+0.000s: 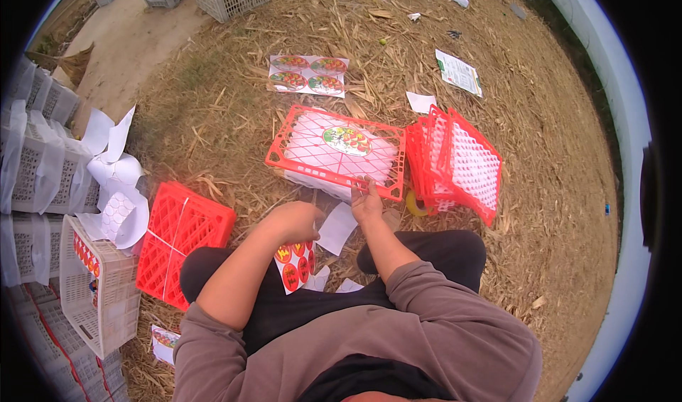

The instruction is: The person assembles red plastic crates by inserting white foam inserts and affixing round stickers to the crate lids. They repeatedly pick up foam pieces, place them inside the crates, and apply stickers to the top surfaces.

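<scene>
A red plastic lattice lid (pixel 389 133) covers a white-lined crate in front of me, with an oval fruit label (pixel 347 140) on it. My right hand (pixel 366 204) has its fingers on the near rim of this lid, right of the middle. My left hand (pixel 293 221) is closed, apart from the lid on its near-left side. A sheet of red round stickers (pixel 290 275) extends from beneath the left hand over my leg; the hand covers its upper edge. Between both hands lies white paper (pixel 337 228).
To the right leans a stack of red lattice lids (pixel 472 162), beside a yellow tape roll (pixel 417 204). Tied red lattice panels (pixel 181 242) lie left, near a white crate (pixel 106 288). A sheet of oval labels (pixel 308 74) lies beyond, on straw.
</scene>
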A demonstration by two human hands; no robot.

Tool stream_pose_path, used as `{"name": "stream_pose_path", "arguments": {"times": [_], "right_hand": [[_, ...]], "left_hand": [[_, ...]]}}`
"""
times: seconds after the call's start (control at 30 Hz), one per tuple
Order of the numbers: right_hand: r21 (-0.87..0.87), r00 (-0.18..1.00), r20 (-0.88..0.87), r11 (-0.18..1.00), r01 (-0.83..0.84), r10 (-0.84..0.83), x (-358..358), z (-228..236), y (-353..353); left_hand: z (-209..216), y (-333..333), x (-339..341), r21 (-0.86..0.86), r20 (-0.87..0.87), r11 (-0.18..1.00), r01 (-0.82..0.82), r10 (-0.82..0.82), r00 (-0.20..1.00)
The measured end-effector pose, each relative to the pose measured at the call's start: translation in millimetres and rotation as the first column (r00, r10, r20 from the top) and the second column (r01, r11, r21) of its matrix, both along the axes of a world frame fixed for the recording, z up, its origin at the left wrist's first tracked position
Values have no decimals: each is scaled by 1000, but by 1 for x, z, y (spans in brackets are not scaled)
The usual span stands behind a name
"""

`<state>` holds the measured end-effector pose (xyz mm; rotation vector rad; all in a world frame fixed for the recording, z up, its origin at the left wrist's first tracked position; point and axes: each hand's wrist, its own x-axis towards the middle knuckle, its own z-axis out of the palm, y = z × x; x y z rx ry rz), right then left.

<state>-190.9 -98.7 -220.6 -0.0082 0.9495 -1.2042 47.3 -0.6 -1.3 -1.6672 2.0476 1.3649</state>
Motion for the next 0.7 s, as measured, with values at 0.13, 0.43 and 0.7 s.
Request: {"name": "stream_pose_path", "arguments": {"times": [0.13, 0.43, 0.7], "right_hand": [[61, 999, 1, 998, 34, -34, -3, -27, 7], [-6, 994, 104, 999, 45, -44, -7, -41, 2], [-10, 994, 95, 998, 63, -62, -12, -30, -7]], "left_hand": [[-2, 2, 0, -17, -7, 1000, -2, 2, 1000], [-1, 5, -2, -28, -18, 1000, -2, 1, 1000], [-1, 1, -6, -34, -21, 999, -3, 2, 1000]]}}
